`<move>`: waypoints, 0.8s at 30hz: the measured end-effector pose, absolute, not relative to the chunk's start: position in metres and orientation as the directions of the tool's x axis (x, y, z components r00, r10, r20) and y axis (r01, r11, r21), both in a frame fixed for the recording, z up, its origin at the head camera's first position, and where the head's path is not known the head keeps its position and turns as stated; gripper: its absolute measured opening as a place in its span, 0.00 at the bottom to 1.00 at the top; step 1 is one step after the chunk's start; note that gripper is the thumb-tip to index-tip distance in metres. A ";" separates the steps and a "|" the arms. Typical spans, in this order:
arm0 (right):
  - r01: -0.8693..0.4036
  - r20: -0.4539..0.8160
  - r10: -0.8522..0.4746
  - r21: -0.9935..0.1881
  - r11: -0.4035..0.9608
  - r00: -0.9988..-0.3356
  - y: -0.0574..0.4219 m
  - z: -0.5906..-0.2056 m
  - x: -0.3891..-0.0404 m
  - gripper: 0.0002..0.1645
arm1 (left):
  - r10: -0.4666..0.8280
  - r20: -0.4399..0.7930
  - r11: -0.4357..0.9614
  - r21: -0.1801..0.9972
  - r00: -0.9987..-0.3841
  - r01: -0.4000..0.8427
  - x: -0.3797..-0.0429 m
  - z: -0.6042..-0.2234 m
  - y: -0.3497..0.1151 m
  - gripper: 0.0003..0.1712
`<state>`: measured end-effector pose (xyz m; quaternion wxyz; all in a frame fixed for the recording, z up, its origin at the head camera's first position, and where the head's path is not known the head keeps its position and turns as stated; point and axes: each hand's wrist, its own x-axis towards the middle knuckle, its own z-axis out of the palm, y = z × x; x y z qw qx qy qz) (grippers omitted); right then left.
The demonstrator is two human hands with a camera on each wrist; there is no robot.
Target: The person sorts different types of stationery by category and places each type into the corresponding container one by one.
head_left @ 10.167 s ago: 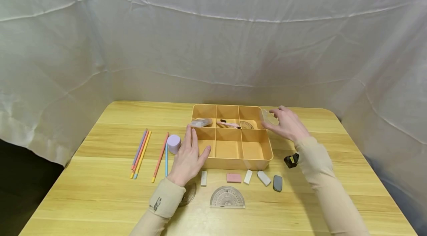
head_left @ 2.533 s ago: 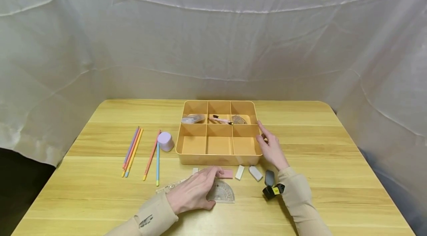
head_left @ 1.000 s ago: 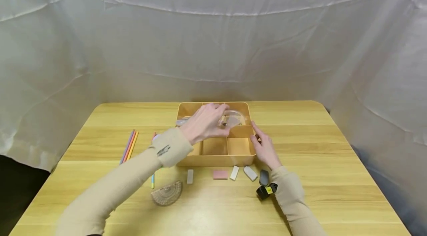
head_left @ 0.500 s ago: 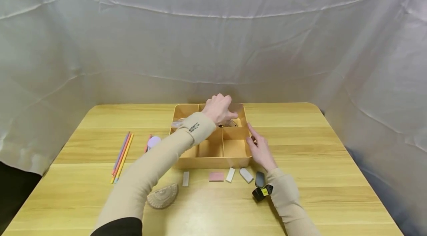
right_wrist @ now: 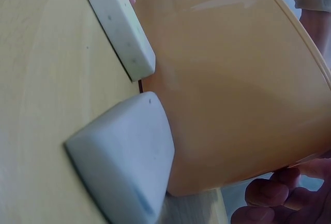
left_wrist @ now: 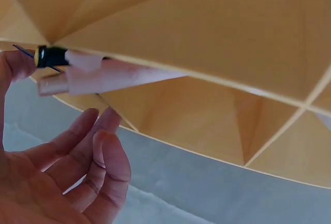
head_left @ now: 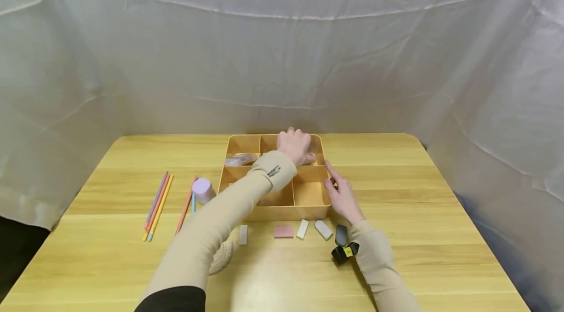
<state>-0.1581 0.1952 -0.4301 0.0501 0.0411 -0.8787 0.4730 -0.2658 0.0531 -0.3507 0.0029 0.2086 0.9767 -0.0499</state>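
Observation:
The orange six-compartment organizer box [head_left: 282, 213] stands at the table's back. My left hand [head_left: 294, 146] reaches into its back right compartment and seems to hold a clear protractor by its ends; only a thin dark edge shows at the thumb in the left wrist view. Beside that thumb, a pink compass [left_wrist: 111, 75] lies in the back middle compartment. My right hand [head_left: 344, 199] rests against the box's right side, index finger stretched along it, other fingers curled. A clear plastic item [head_left: 240, 159] sits in the back left compartment. Another protractor [head_left: 222, 257] lies partly under the left sleeve.
Before the box lie a white eraser [head_left: 243, 235], a pink eraser [head_left: 284, 231], two more whitish erasers and a dark grey eraser [head_left: 341, 235]. Coloured pencils [head_left: 157, 206] and a lilac cylinder [head_left: 203, 189] stand left. A black tape-measure-like item [head_left: 342, 254] touches the right sleeve.
My left hand has taken a protractor from the table and carried it into the back right compartment. My right hand has moved from beyond the box to its side and stayed there.

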 end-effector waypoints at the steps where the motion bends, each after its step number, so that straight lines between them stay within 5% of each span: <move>1: -0.121 0.128 -0.026 -0.827 0.548 -0.991 0.196 -0.429 -0.158 0.32 | 0.405 -0.026 0.908 -0.108 -0.914 0.405 -0.265 -0.351 0.054 0.27; 7: -0.115 0.131 -0.011 -0.830 0.546 -0.991 0.201 -0.429 -0.157 0.33 | 0.420 0.040 0.904 -0.104 -0.907 0.414 -0.249 -0.346 0.049 0.29; 17: -0.122 0.144 -0.007 -0.815 0.567 -0.990 0.212 -0.430 -0.153 0.32 | 0.492 0.162 0.769 0.381 -0.855 0.514 -0.170 -0.319 -0.030 0.22; 24: -0.123 0.135 -0.021 -0.809 0.575 -0.991 0.219 -0.430 -0.150 0.32 | 0.483 0.160 0.734 0.461 -0.861 0.498 -0.109 -0.329 -0.101 0.11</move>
